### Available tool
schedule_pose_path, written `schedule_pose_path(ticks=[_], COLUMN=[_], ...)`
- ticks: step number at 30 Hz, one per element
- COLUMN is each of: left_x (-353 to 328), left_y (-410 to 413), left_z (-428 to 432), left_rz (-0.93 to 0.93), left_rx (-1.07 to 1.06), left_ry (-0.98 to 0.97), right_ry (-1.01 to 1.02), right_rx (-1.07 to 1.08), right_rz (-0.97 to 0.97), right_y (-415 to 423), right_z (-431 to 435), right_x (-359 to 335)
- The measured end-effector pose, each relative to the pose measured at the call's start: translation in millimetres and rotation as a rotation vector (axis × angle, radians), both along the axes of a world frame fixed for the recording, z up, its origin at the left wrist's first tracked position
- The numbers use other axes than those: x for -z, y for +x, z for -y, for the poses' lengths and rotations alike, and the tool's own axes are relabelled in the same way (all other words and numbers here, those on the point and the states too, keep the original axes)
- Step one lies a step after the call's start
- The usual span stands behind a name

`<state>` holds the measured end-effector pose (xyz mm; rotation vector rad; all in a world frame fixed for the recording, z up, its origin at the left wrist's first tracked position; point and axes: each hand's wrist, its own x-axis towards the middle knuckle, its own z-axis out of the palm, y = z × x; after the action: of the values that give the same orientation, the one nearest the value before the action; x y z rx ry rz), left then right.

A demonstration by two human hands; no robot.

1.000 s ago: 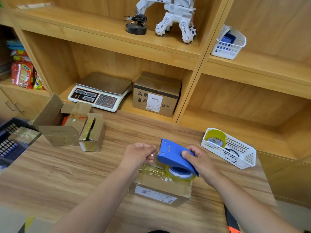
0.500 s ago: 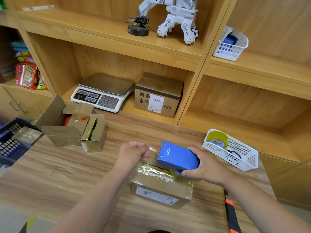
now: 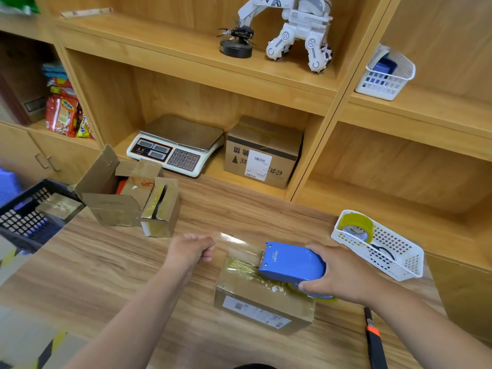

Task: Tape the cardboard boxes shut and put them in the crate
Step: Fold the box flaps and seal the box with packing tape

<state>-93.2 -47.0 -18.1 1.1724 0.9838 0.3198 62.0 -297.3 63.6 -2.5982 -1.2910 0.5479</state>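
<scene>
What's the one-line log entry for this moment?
step: taping box | left hand: pinches tape end, stretched | right hand: grips blue dispenser on box | open box: untaped

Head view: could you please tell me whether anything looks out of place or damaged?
The shelf box sits inverted: its print reads upside down. Tape on the table box looks wrinkled.

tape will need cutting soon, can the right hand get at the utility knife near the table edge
Probably, once freed: the right hand grips the blue tape dispenser. The utility knife lies uncovered on the table beside that forearm, nothing between.
</scene>
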Motion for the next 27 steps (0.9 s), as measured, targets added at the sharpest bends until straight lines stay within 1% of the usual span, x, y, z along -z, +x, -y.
schedule_pose_path(ticks=[4, 8, 20, 27], left_x=[8.7, 14.1, 24.7, 33.9], left_y=[-2.4, -2.5, -4.5, -6.1], left_z=[-1.9, -1.9, -3.2, -4.9], left_rz=[-0.014, -0.026, -0.044, -0.047], left_rx=[-0.05, -0.058, -0.147, -0.171], left_ry=[-0.016, -0.039, -0.032, -0.047], right_ry=[-0.046, -0.065, -0.143, -0.162], right_rx=[-0.029, -0.054, -0.068, -0.074], right_rz=[0.081, 0.121, 0.099, 0.136], right_y=[-4.9, -6.5, -9.3, -11.6], right_z=[-11.3, -18.5, -32.6, -38.0], right_x=[1.2, 1.8, -5.3, -5.0])
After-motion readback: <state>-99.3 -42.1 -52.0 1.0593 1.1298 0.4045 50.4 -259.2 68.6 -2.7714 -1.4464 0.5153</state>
